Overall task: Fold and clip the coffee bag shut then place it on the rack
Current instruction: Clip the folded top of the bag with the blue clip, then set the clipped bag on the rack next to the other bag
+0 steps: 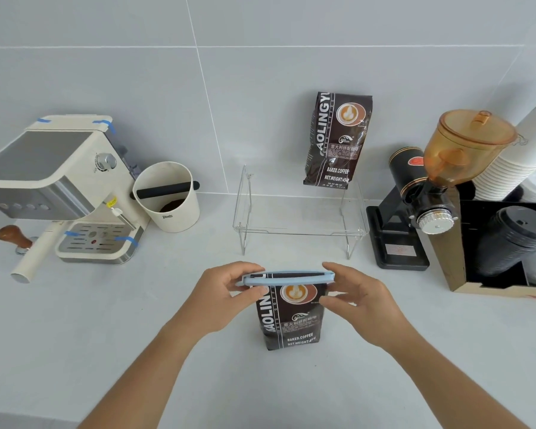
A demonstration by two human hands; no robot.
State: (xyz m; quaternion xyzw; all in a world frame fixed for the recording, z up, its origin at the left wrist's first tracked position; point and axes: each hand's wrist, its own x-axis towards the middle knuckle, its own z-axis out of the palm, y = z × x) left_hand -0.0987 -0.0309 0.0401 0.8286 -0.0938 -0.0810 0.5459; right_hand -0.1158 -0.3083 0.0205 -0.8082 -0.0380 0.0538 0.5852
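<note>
A dark brown coffee bag (291,320) stands upright on the white counter in front of me. A long light-blue clip (287,278) lies across its folded top. My left hand (226,292) pinches the clip's left end between thumb and fingers. My right hand (356,292) holds the clip's right end and the bag's upper right corner. Behind the bag stands a clear acrylic rack (300,232). A second, identical coffee bag (336,140) sits on the rack's back right and leans on the tiled wall.
A cream espresso machine (59,193) with a portafilter and a wooden-handled tamper (13,238) stands at the left. A cream knock box (167,196) is beside it. At the right are a black grinder (427,193) and a holder with paper cups and lids (508,230).
</note>
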